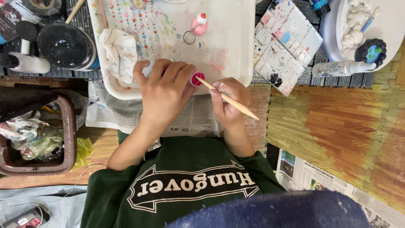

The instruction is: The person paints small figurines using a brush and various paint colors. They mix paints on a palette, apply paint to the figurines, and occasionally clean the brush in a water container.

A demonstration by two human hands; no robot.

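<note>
Bare forearms and hands out of a dark green short-sleeved shirt

The left hand [165,90] and right hand [226,102] are both bare, with no rings, watch or bracelets to be seen, and the forearms are uncovered up to the elbows. The shirt is dark green, soft and slightly creased, and carries a black arrow-shaped print outlined in white with white lettering across the chest. Dark blue fabric, faintly speckled, fills the bottom edge of the view below the shirt.

Left hand [164,90] curled palm-down, fingers wrapped closed. Right hand [228,101] held just beside it, fingers pinched shut, forearms angled inward.
</note>
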